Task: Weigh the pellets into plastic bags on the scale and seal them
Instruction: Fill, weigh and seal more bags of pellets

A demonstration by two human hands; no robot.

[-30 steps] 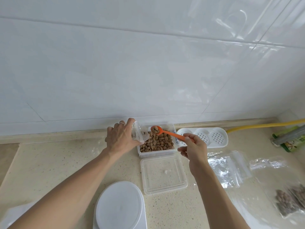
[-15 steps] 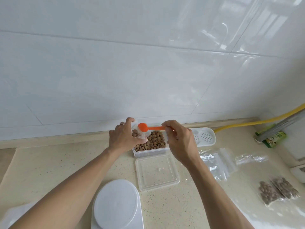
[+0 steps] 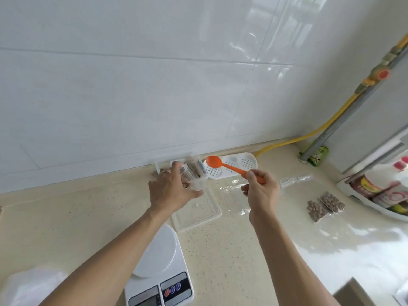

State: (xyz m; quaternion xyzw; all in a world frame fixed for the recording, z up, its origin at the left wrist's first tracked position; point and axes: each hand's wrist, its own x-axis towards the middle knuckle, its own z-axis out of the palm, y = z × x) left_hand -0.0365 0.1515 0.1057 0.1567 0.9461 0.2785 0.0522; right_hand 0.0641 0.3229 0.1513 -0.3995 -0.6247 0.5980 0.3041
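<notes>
We judge filling under way: left hand (image 3: pixel 171 191) grips the plastic bag (image 3: pixel 194 173) (pellets inside) above the tabletop (image 3: pixel 220 250); right hand (image 3: pixel 260 191) pinches the empty spoon (image 3: pixel 223 165). Next, weighing on the scale (image 3: pixel 159 268).

Brown pellets (image 3: pixel 195 167) fill a clear tub; two filled bags (image 3: pixel 324 206) lie right.

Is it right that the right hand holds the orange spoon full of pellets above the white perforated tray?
Not quite. In the head view the right hand holds the orange spoon above the white perforated tray, but its bowl is empty.
</notes>
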